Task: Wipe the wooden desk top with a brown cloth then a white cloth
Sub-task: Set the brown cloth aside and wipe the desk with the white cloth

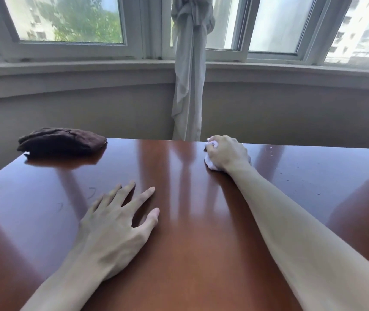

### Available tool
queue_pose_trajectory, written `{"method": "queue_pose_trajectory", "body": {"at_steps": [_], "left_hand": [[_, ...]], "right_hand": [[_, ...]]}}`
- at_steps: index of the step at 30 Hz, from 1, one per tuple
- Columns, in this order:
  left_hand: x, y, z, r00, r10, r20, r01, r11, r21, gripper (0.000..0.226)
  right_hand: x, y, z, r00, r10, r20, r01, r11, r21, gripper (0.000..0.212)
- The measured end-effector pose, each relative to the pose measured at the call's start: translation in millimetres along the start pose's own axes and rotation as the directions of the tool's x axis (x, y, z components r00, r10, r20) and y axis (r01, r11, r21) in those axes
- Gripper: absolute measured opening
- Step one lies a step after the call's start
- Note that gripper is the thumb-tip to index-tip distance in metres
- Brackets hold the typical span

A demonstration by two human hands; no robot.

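Right hand wiping with white cloth at far desk edge; left hand flat on desk.

The right hand (227, 152) has its grip curled tight around the bunched white cloth (210, 163), pressing it onto the wooden desk (190, 221) near the far edge. The left hand (114, 225) rests palm-down, fingers spread, holding nothing. The folded brown cloth (61, 141) lies on the far left corner, well apart from both hands.

The glossy reddish wooden desk (190, 221) lay bare. The brown cloth (61, 141) sat folded at its far left corner. The white cloth (211, 163) was bunched near the far edge.
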State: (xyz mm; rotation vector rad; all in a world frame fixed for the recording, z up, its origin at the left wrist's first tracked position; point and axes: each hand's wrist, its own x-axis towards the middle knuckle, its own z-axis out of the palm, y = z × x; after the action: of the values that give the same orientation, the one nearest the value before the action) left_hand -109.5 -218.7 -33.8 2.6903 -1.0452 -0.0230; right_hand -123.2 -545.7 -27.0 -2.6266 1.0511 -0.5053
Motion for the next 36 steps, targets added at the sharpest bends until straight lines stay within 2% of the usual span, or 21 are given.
{"method": "queue_pose_trajectory", "body": {"at_steps": [3, 9, 12, 14, 18, 20, 23, 27, 32, 36], "left_hand": [[-0.3, 1.3, -0.5, 1.000, -0.001, 0.018, 0.001, 1.000, 0.000, 0.058], [-0.8, 1.6, -1.5, 0.999, 0.022, 0.031, -0.022, 1.000, 0.019, 0.058], [-1.4, -0.8, 1.7, 0.998, 0.038, 0.048, -0.040, 0.999, 0.037, 0.059], [-1.5, -3.5, 3.6, 0.997, 0.046, 0.055, -0.048, 0.998, 0.039, 0.064], [-3.1, -2.9, 4.1, 0.997, 0.058, 0.043, -0.059, 0.998, 0.036, 0.074], [-3.7, -2.1, 2.9, 0.998, 0.058, 0.027, -0.059, 0.998, 0.035, 0.077], [-3.3, -4.3, 2.9, 0.998, 0.060, -0.011, -0.059, 0.997, 0.040, 0.067], [0.6, -5.7, 4.8, 0.998, 0.054, -0.027, -0.053, 0.998, 0.036, 0.072], [1.1, -3.9, 5.0, 1.000, 0.030, -0.011, -0.029, 0.999, 0.033, 0.070], [1.3, -2.5, 3.3, 1.000, 0.017, 0.011, -0.017, 1.000, 0.016, 0.060]], "right_hand": [[-55.7, -4.9, -5.0, 0.999, -0.031, 0.043, 0.030, 0.999, 0.039, 0.034], [-235.5, -22.5, -51.8, 0.977, -0.166, 0.132, 0.143, 0.976, 0.166, 0.033], [-305.1, -25.9, -76.9, 0.970, -0.177, 0.164, 0.134, 0.960, 0.245, 0.031], [-321.2, -25.5, -83.4, 0.969, -0.172, 0.179, 0.117, 0.952, 0.282, 0.028], [-282.2, -21.9, -77.1, 0.977, -0.166, 0.134, 0.135, 0.968, 0.211, 0.025], [-237.7, -17.1, -66.7, 0.985, -0.143, 0.098, 0.124, 0.977, 0.176, 0.029], [-159.6, -10.5, -45.4, 0.995, -0.092, 0.026, 0.087, 0.985, 0.151, 0.031], [-58.3, -5.8, -16.5, 0.995, -0.021, -0.102, 0.033, 0.992, 0.119, 0.034], [17.6, -5.3, -2.1, 0.999, 0.041, 0.012, -0.042, 0.999, 0.021, 0.041], [-10.9, -10.3, -9.1, 0.995, -0.014, 0.102, 0.015, 1.000, -0.010, 0.040]]}}
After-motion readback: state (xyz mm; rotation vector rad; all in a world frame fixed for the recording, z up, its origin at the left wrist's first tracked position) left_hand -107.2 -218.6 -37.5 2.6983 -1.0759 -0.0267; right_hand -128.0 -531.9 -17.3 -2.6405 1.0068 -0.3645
